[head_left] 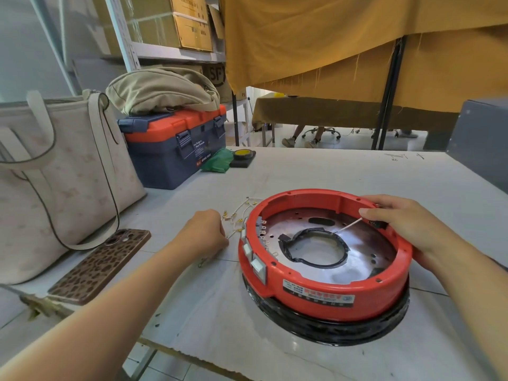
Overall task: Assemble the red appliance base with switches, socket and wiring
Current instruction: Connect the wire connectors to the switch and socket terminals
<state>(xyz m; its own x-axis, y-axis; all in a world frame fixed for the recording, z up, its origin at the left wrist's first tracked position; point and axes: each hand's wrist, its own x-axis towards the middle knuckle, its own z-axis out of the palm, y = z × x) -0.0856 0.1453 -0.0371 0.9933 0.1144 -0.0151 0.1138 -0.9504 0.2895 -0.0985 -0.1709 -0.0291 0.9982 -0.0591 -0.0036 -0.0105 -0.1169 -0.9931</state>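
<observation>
Glossy red plastic base [324, 284], shiny metal plate [357, 259]

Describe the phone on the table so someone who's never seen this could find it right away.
Start at the big cream tote bag on the table's left side. Just in front of it, near the table edge, lies the phone, flat and camera side up. Its brown leopard-print case is the only patterned thing there.

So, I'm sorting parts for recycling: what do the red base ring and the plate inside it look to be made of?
The red base ring looks like moulded plastic: uniform colour, semi-gloss, rounded moulded edges. The plate inside it looks like bare sheet metal, probably aluminium or steel: silvery, smeared reflections, punched holes.
</observation>
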